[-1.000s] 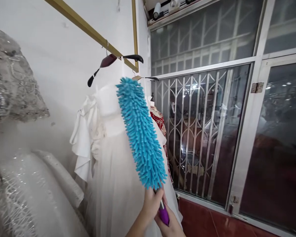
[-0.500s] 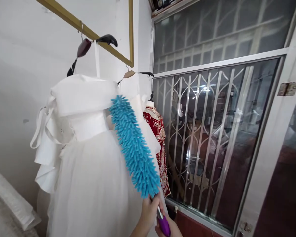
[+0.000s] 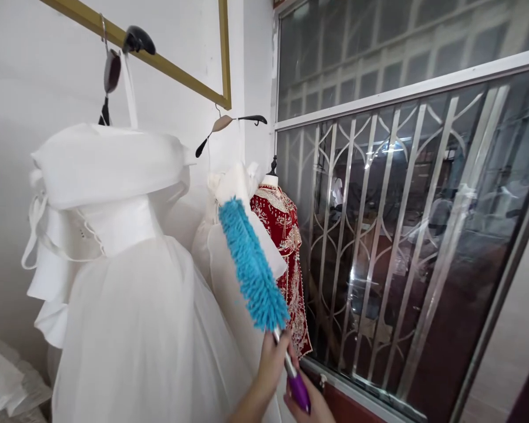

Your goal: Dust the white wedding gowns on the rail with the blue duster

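Low at the bottom edge of my view, both my hands close around the duster's handle, my left hand (image 3: pixel 271 361) in a firm grip on the shaft just under the blue head and my right hand (image 3: pixel 311 405) on the purple end below. From that grip the blue duster (image 3: pixel 251 267) slants up and left, its tip resting against the second white dress (image 3: pixel 229 247) on the gold rail (image 3: pixel 158 59), just beside the red gown (image 3: pixel 286 235). I judge light, short strokes serve best, so the tulle does not snag.

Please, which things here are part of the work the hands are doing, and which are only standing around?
In use:
left hand
right hand
blue duster
second white dress

Only around:
big white dress
red dress
gold rail
window grille
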### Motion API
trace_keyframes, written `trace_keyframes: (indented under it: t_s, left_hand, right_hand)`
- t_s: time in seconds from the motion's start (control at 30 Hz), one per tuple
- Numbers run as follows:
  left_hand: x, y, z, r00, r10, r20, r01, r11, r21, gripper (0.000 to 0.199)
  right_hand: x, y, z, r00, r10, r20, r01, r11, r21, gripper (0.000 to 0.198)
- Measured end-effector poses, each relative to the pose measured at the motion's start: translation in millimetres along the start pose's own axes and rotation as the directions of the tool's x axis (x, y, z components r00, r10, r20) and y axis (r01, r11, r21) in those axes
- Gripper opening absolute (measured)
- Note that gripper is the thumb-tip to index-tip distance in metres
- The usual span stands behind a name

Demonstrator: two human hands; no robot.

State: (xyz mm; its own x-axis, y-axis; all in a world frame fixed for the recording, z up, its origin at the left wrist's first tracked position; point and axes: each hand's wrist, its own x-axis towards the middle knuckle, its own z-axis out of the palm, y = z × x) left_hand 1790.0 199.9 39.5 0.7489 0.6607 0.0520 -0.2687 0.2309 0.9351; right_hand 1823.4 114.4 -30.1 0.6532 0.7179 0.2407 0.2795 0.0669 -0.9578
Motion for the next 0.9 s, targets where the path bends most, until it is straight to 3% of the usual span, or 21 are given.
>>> trace_keyframes:
  t_s: [0.13, 0.23, 0.3, 0.4, 0.47, 0.57, 0.73, 0.8, 0.9]
  left_hand:
    - [57.7, 64.5, 22.1, 0.976, 0.204, 0.075, -0.203, 0.979, -0.025, 0.027]
    - [92.9, 80.1, 20.1, 0.959, 0.277, 0.066, -0.274, 0.960, -0.057, 0.024]
    - [105.2, 68.1, 10.0, 0.961, 0.273, 0.053, -0.270, 0.961, -0.055, 0.023]
    - [106.7, 33.8, -10.3, 0.977, 0.208, 0.049, -0.207, 0.978, -0.018, 0.028]
    - [103.3, 18.5, -19.5, 0.983, 0.178, 0.053, -0.179, 0.984, 0.006, 0.032]
    - [106.5, 27.3, -17.5, 0.975, 0.190, 0.113, -0.195, 0.980, 0.039, 0.037]
    - [148.1, 74.0, 10.2, 0.941, 0.257, 0.219, -0.285, 0.953, 0.105, 0.040]
    - [168.9, 70.2, 14.4, 0.951, 0.250, 0.180, -0.272, 0.956, 0.113, 0.037]
    - [187.3, 31.9, 5.1, 0.978, 0.204, 0.049, -0.208, 0.975, 0.079, 0.037]
  right_hand:
    - [60.0, -59.2, -10.9, 0.991, -0.133, 0.015, 0.134, 0.990, -0.042, 0.022]
    - [96.9, -78.3, -13.2, 0.989, -0.118, 0.094, 0.122, 0.992, -0.039, 0.027]
    - [107.4, -67.2, -12.5, 0.988, -0.102, 0.120, 0.109, 0.992, -0.056, 0.027]
    - [104.9, -26.7, -11.2, 0.987, -0.095, 0.128, 0.107, 0.990, -0.094, 0.024]
    - [102.5, -0.2, -11.8, 0.989, -0.070, 0.133, 0.087, 0.987, -0.132, 0.031]
    - [116.1, 13.7, -15.9, 0.988, -0.087, 0.126, 0.109, 0.978, -0.178, 0.043]
    - [171.9, -16.1, -23.2, 0.966, -0.246, 0.079, 0.255, 0.955, -0.152, 0.032]
    - [188.0, -13.7, -21.8, 0.967, -0.249, 0.044, 0.253, 0.955, -0.157, 0.028]
    - [194.4, 27.4, -13.9, 0.980, -0.197, 0.035, 0.200, 0.961, -0.190, 0.037]
